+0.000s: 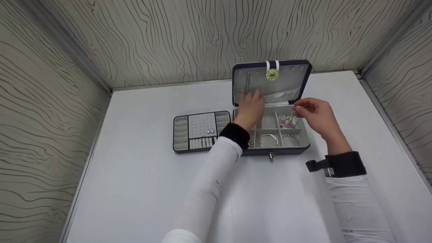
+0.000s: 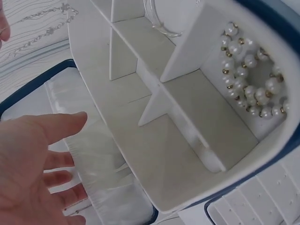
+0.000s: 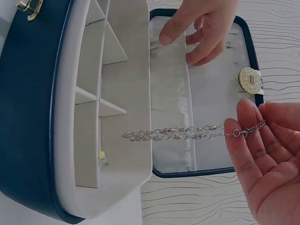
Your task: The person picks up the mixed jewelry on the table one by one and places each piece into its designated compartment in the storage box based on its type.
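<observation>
My right hand [image 1: 317,116] pinches a silver chain bracelet [image 3: 168,136] by its end links, above the right side of the open jewelry box [image 1: 271,152]. The bracelet hangs doubled from the fingertips. At the raised lid [image 1: 283,81], my left hand [image 1: 250,109] reaches to the pale gathered pocket [image 3: 171,108], its fingers loosely extended. In the right wrist view the left thumb lies over the pocket and the other fingers are past its edge. A thin necklace [image 1: 248,82] hangs from the lid near those fingers.
The box's compartments hold a pearl bracelet [image 2: 253,77], hoop-shaped bangles [image 1: 269,135] and a pink beaded piece [image 1: 287,122]. Beside the box on its left lies a jewelry tray [image 1: 181,146] with pearl earrings [image 1: 210,132]. A wood-grain panel stands behind the white table [image 1: 141,189].
</observation>
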A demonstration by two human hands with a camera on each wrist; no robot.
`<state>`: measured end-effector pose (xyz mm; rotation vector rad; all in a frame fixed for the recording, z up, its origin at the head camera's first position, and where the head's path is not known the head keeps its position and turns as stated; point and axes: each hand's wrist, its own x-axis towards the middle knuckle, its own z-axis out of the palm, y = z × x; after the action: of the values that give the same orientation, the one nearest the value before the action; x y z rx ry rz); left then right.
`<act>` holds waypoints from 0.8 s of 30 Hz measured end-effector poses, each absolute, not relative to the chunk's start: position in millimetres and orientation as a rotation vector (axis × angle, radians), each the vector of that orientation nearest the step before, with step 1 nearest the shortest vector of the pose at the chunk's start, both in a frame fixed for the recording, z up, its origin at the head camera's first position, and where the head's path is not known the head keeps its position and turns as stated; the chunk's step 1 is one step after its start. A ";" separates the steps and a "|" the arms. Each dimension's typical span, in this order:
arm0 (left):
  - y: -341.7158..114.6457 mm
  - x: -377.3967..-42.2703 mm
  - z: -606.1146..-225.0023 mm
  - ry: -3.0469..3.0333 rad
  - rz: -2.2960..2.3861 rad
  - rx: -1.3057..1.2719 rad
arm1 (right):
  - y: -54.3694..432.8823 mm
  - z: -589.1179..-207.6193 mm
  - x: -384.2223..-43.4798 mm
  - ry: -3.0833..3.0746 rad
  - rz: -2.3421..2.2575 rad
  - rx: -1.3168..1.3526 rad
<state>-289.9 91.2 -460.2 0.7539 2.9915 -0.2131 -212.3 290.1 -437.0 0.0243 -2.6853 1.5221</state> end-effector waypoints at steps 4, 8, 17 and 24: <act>92.2 -287.8 -462.1 2.968 -0.243 0.763 | 287.5 -435.6 -214.9 -2.668 1.537 0.045; 91.5 -287.4 -463.1 2.981 -0.220 0.760 | 282.5 -429.7 -218.9 -2.645 1.539 0.094; 87.9 -290.1 -459.7 2.983 -0.191 0.797 | 264.9 -404.6 -238.0 -2.578 1.573 0.041; 85.8 -290.2 -460.1 2.966 -0.201 0.802 | 256.8 -397.5 -259.1 -2.495 1.631 0.014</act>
<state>-290.2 85.8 -460.1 0.8022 2.9655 -0.2013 -259.1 256.8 -397.5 0.0136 -2.4949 1.6305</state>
